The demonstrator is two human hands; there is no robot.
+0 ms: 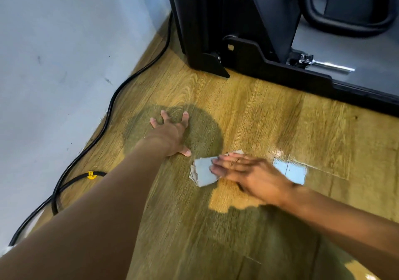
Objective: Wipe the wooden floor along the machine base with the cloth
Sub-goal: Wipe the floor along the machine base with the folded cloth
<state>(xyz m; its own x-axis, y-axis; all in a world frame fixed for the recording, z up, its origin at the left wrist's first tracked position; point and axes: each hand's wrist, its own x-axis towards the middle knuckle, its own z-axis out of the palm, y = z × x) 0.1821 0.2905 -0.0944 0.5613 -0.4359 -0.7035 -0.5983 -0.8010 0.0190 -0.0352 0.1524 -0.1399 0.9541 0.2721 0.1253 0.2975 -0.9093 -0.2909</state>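
Pressing cloth (204, 173) flat, right hand (244, 174) near machine base (280, 72).

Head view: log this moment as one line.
left hand: flat on wooden floor | right hand: pressing cloth down | cloth: short of machine base

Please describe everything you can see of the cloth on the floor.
The cloth is pale blue-grey and folded into a flat, rough rectangle; its left edge shows several whitish, ragged layers. It lies flat on the wooden floor, in front of the black machine base and apart from it. The straight fingers of the right hand press on its right part and hide it. The left hand rests on the floor nearby, not touching the cloth.
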